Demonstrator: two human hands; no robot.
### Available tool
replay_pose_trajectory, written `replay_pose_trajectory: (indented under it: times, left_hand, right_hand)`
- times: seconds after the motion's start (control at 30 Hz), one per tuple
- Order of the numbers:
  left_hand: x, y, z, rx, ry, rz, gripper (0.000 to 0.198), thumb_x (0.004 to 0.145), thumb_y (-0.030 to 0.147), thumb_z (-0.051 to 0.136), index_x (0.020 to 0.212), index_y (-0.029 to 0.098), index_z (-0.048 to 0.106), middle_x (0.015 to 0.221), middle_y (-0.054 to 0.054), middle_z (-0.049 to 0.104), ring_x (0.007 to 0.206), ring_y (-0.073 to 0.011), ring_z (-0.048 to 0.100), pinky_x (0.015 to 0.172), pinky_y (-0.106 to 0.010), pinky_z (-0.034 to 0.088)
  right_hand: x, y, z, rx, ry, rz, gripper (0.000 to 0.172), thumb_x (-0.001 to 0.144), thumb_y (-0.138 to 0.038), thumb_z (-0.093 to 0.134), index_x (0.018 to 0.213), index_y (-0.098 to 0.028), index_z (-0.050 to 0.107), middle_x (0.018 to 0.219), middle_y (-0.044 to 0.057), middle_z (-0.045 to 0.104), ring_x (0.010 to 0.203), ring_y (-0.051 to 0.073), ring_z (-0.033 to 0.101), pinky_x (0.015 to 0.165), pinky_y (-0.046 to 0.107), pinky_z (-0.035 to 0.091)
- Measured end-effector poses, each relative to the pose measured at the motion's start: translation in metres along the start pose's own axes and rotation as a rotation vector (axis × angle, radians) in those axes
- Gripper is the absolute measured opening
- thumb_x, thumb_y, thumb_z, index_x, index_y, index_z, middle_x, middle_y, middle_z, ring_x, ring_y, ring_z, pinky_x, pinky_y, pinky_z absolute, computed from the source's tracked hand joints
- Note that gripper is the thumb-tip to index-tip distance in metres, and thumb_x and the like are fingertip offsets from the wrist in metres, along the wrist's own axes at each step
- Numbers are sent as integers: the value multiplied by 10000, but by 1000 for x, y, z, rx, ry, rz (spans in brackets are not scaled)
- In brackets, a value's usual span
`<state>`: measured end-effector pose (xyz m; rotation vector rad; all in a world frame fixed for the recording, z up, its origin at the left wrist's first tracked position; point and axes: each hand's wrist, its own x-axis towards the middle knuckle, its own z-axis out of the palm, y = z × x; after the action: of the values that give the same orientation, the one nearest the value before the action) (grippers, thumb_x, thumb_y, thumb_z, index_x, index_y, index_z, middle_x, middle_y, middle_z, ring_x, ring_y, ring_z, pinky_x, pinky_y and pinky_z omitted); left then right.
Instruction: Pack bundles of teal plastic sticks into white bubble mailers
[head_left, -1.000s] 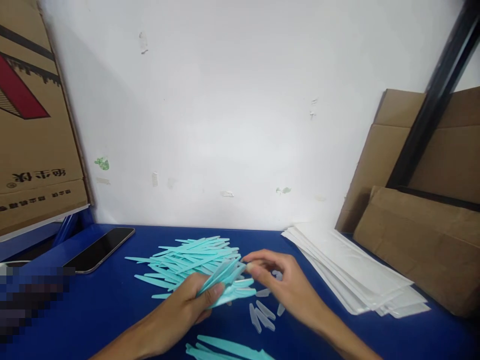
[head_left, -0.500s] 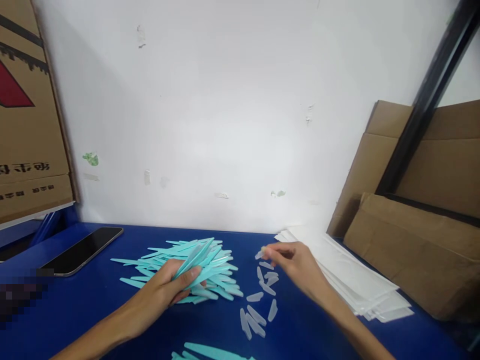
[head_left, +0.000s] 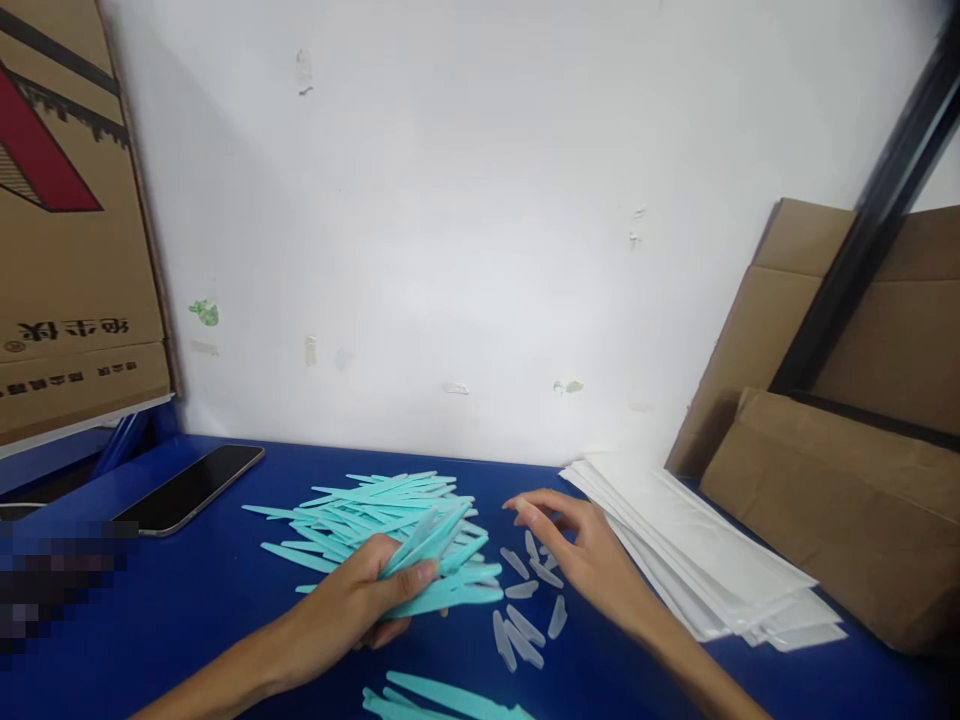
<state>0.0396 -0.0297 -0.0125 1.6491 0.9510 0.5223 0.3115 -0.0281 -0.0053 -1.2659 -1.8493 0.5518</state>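
My left hand (head_left: 375,600) is closed around a bundle of slim turquoise sticks that look like eyebrow razors (head_left: 435,545). A larger heap of the same razors (head_left: 352,510) lies spread on the blue table just behind it. To the right, my right hand (head_left: 574,535) hovers with loosely curled fingers, thumb and index slightly apart, and I see nothing between them. Below it lie several small translucent blade caps (head_left: 525,627), partly hidden by the hand. A few more turquoise razors (head_left: 450,697) rest at the bottom edge of the view.
White flat sleeves or bags (head_left: 697,550) are stacked on the right, beside a brown cardboard piece (head_left: 840,510). A phone (head_left: 195,490) lies at the left of the blue table (head_left: 622,670). A printed carton (head_left: 75,250) stands at far left, and a white wall (head_left: 465,220) closes the back.
The translucent cap pinched in my right hand is out of its fingers, and one more cap lies on the table. My left hand has moved right and slightly down with the razors.
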Motion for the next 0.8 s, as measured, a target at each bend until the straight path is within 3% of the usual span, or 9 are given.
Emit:
replay_pose_trajectory:
  times: [0.17, 0.3, 0.5, 0.6, 0.8]
  left_hand:
    - [-7, 4, 9, -112, -152, -12, 474, 908, 666, 480, 771, 213, 448, 564, 78, 377, 498, -90, 296, 511, -241, 247]
    - [-12, 6, 13, -189, -154, -108, 461, 890, 676, 506, 965, 221, 497, 709, 61, 415, 585, -99, 372, 542, -239, 267]
    - [-12, 5, 15, -152, -136, -167, 490, 883, 693, 492, 984, 214, 514, 726, 51, 403, 621, -111, 371, 568, -246, 289]
    - [-13, 11, 17, -40, -160, -124, 503, 909, 691, 441, 1025, 215, 552, 765, 39, 412, 654, -119, 386, 597, -247, 341]
    - [-18, 21, 23, 222, -99, -12, 550, 952, 672, 337, 1289, 281, 527, 951, -11, 501, 819, -174, 531, 770, -304, 453]
  right_hand:
    - [-16, -26, 10, 171, -134, -44, 370, 928, -499, 578, 1205, -280, 687, 1079, 48, 720, 948, 204, 648, 854, 335, 524]
    - [-22, -34, 16, 226, -157, -60, 347, 908, -480, 615, 1161, -264, 715, 1045, 61, 724, 928, 201, 657, 846, 335, 536]
    - [-19, -40, 16, 325, -230, -1, 234, 896, -413, 637, 975, -233, 764, 852, 22, 745, 774, 163, 669, 714, 266, 514]
    - [-18, -42, 17, 340, -263, 16, 188, 876, -369, 659, 890, -224, 778, 811, 17, 754, 755, 160, 666, 675, 246, 487]
    - [-16, -37, 14, 414, -340, 62, 273, 899, -411, 618, 845, -203, 786, 751, 26, 723, 702, 150, 620, 621, 241, 435]
